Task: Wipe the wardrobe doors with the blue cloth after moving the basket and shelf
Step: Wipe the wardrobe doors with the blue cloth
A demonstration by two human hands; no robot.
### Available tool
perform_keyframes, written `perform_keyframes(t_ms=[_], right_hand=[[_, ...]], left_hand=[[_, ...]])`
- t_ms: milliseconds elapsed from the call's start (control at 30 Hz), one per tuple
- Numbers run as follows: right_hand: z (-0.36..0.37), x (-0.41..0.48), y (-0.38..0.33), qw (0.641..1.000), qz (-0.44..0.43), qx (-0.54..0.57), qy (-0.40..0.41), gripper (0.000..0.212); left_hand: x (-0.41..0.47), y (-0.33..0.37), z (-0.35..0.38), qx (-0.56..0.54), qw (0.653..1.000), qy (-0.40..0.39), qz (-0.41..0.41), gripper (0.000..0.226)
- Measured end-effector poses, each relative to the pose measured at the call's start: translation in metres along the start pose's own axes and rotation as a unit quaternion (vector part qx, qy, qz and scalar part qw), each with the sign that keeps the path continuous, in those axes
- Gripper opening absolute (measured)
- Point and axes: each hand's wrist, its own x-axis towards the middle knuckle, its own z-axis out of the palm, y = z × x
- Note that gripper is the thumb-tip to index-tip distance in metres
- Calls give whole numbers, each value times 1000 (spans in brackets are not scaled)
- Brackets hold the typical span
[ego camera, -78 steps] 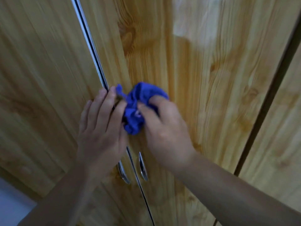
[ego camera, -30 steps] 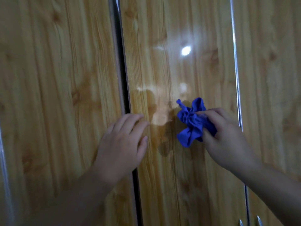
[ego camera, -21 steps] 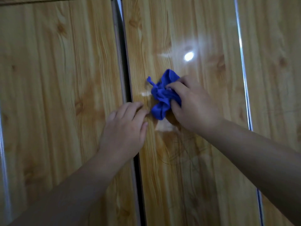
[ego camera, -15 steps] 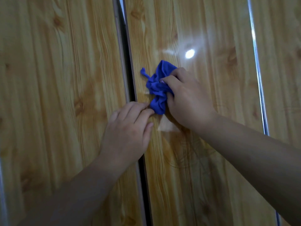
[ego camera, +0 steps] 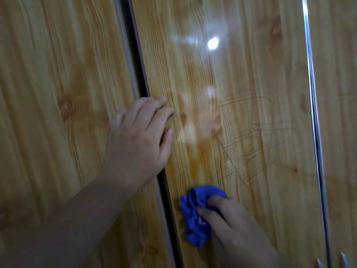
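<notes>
Glossy wood-grain wardrobe doors fill the view; the middle door (ego camera: pixel 241 93) carries faint scribble marks and a lamp reflection. My right hand (ego camera: pixel 231 225) grips a bunched blue cloth (ego camera: pixel 195 215) and presses it to the lower part of that door, near its left edge. My left hand (ego camera: pixel 139 136) lies flat with straight fingers across the dark gap (ego camera: pixel 139 55) between the left door (ego camera: pixel 58 93) and the middle door. The basket and shelf are out of view.
A chrome strip (ego camera: pixel 313 93) runs down the seam to the right door. The tops of two metal handles (ego camera: pixel 332 262) show at the bottom right corner.
My right hand has swept the cloth from above my left hand down the middle door to well below it. My left hand has stayed on the gap.
</notes>
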Motion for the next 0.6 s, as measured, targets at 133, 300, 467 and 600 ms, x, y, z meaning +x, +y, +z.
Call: perform_keyframes(t_ms=[133, 300, 467, 600], right_hand=[[3, -17, 6, 998, -10, -4, -61, 29], [-14, 22, 20, 999, -13, 15, -36, 21], [-57, 109, 45, 997, 2, 12, 80, 41], [-94, 173, 71, 989, 55, -28, 133, 27]], left_hand=[[-2, 2, 0, 2, 1000, -7, -5, 39], [-5, 5, 1, 9, 1000, -12, -17, 43], [-6, 8, 2, 6, 1000, -14, -26, 45], [-8, 8, 5, 6, 1000, 2, -22, 46]])
